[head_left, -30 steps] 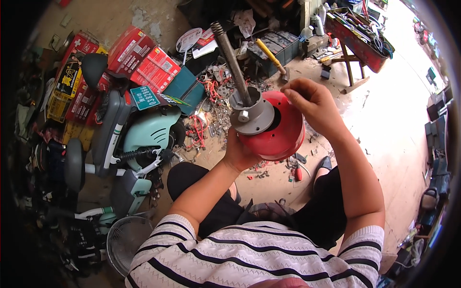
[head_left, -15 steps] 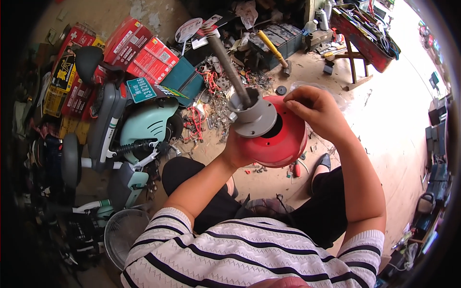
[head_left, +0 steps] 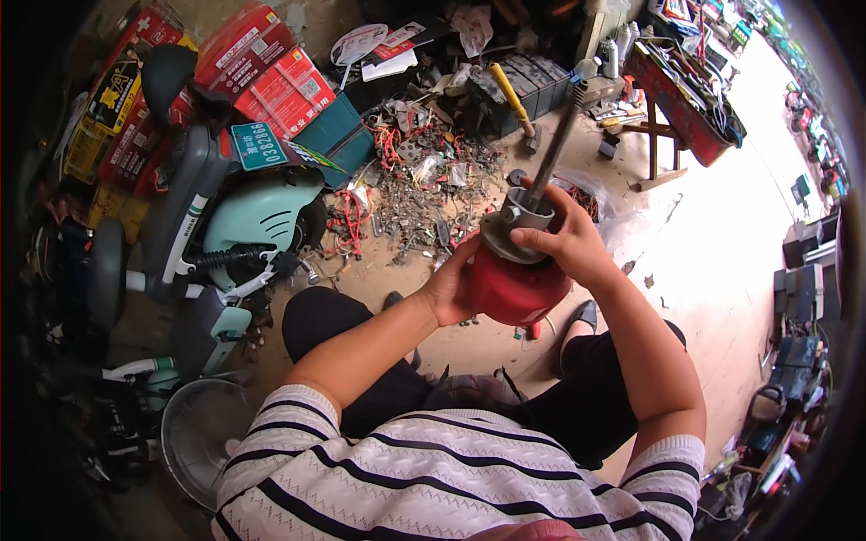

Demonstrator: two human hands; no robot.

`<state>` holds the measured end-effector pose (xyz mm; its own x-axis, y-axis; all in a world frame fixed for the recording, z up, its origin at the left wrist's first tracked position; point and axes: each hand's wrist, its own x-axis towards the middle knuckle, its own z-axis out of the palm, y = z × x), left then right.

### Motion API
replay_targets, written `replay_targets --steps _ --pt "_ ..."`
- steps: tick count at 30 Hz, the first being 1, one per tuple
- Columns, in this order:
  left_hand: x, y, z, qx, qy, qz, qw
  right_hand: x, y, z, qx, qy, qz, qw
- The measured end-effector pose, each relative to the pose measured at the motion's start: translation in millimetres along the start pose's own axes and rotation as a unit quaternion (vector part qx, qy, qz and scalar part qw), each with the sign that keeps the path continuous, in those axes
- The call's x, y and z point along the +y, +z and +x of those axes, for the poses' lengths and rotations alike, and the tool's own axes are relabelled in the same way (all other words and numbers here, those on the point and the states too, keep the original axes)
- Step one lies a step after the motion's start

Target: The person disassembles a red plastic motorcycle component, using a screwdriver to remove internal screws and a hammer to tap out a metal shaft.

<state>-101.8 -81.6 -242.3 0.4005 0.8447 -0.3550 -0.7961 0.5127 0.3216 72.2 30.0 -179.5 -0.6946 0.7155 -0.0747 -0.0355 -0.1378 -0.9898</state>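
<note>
In front of me is a rounded red metal housing, with my left hand closed against its left side. A grey flanged collar sits on top of the housing and covers its opening. From the collar rises a long metal rod, leaning up and to the right. My right hand is wrapped around the collar, thumb at the front and fingers behind, near the rod's lower end. The left hand's fingers are partly hidden by the housing.
Metal scraps and red wires litter the floor ahead. A yellow-handled hammer leans by dark batteries. At left stand a mint-green scooter and red boxes. A red tool tray stands far right.
The collar has moved from the housing's left side onto its opening, and the rod now leans right instead of left. My right hand has shifted from the housing's rim to the collar.
</note>
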Motion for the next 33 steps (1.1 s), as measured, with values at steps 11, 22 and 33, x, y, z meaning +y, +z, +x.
replay_targets --steps 11,22,33 --pt "9.1 12.4 -29.4 0.127 0.023 0.187 0.974 34.6 -11.6 10.3 -0.016 0.076 0.311 0.947" --pt "13.9 0.4 -45.4 0.156 0.065 0.22 0.961 37.4 1.1 13.3 -0.046 0.081 0.337 0.937" --pt "24.4 12.3 -37.3 0.181 0.428 0.665 0.585 37.5 43.1 5.6 0.124 -0.052 -0.081 0.988"
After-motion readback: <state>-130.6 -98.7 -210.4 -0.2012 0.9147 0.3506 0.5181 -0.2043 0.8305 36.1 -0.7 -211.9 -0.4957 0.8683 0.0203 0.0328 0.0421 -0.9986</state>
